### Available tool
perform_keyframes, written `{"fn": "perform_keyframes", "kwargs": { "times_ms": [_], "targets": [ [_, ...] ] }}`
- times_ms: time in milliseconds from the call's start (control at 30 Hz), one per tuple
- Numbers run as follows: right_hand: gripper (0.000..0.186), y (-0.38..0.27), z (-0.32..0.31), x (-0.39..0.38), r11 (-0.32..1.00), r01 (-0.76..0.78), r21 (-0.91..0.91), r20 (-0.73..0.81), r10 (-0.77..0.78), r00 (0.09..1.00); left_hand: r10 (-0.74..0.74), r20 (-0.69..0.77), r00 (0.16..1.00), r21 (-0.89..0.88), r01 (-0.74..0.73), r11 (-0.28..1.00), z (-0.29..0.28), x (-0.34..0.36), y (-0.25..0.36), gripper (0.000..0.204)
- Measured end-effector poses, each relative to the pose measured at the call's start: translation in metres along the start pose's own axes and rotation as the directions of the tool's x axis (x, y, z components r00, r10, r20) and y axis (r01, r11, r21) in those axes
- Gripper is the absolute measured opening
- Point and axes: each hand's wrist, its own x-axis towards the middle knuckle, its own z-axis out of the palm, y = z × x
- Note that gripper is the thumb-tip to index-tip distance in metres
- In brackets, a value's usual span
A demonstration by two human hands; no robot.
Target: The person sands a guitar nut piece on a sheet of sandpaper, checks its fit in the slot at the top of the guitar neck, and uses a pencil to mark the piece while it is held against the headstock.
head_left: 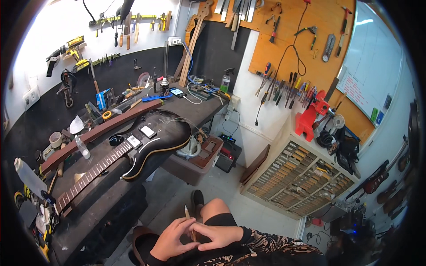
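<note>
My left hand (173,239) and my right hand (220,236) meet in front of my lap, with fingertips touching and thumbs close together. Between their fingers stands a slim wooden stick (187,213) with a pale, pointed tip, which may be a brush; both hands are closed about it. Its lower part is partly hidden by the fingers. On the workbench (111,195) to my left lies a dark electric guitar (166,133), face up, its neck toward the near left. Loose strings (182,119) curl over the body's far end.
Behind the guitar lie a long brown wooden beam (95,137), a clear bottle (82,147) and a phone (177,92). A wooden drawer cabinet (297,177) carries a red vise (313,115) on the right. Tools hang on the orange board (288,40).
</note>
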Motion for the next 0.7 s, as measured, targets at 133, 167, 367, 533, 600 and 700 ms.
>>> {"fn": "perform_keyframes", "kwargs": {
  "times_ms": [133,167,367,533,600,700],
  "targets": [
    [0.068,0.009,-0.050,0.006,0.893,-0.280,0.351,0.223,0.211,0.952,0.031,0.122,0.992,-0.082,-0.021,0.996,-0.002,0.034,-0.050,0.084],
    [0.068,0.009,-0.071,0.008,0.889,-0.288,0.356,0.219,0.220,0.951,0.032,0.129,0.991,-0.092,-0.020,0.996,-0.003,0.046,-0.057,0.084],
    [0.049,-0.001,-0.219,0.024,0.867,-0.392,0.308,-0.201,0.462,0.864,-0.060,0.419,0.906,-0.491,0.282,0.824,0.003,0.137,-0.102,0.072],
    [0.043,0.014,-0.294,0.027,0.873,-0.380,0.308,-0.390,0.479,0.786,0.252,0.279,0.927,-0.690,0.011,0.724,0.049,0.199,-0.146,0.075],
    [0.042,0.000,-0.326,0.030,0.862,-0.382,0.332,-0.402,0.496,0.770,0.428,0.209,0.879,-0.704,-0.169,0.690,0.034,0.233,-0.135,0.089],
    [0.041,-0.030,-0.377,0.022,0.848,-0.389,0.359,-0.394,0.516,0.761,0.257,0.383,0.887,-0.654,0.064,0.753,-0.030,0.298,-0.064,0.103]
  ]
}}
